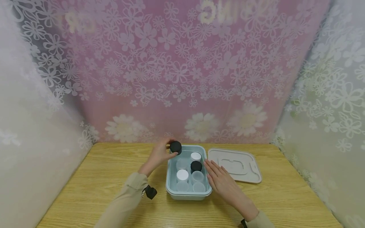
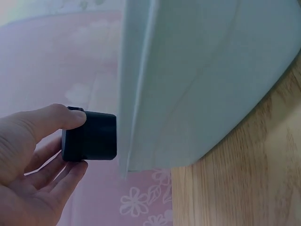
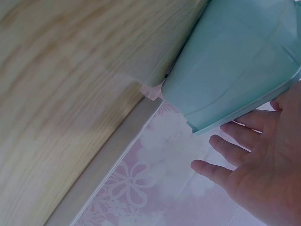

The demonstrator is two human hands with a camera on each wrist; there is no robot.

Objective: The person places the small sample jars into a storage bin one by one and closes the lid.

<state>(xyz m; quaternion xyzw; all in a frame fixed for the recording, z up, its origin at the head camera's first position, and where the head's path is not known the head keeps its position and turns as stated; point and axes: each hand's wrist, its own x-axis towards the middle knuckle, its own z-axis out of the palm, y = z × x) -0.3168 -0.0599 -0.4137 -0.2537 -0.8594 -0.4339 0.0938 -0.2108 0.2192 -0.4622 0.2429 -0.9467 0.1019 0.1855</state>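
Note:
My left hand (image 1: 160,153) pinches a small black lidded jar (image 1: 176,147) at the far left corner of a pale blue plastic bin (image 1: 189,197). In the left wrist view, the thumb and fingers grip this black jar (image 2: 96,135) beside the bin's rim (image 2: 134,94). My right hand (image 1: 223,183) lies flat with straight fingers along the bin's right rim. Seen from the right wrist, the fingers of that hand (image 3: 263,155) are extended against the rim. Inside the bin are white round jars (image 1: 182,174), another black jar (image 1: 196,166) and several translucent ones (image 1: 199,186).
A light grey lid (image 1: 235,166) lies on the wooden table (image 1: 114,177) to the right of the bin. Flower-patterned curtains (image 1: 182,72) stand behind the table and along both sides. A dark wrist device (image 1: 150,192) is strapped at the left sleeve.

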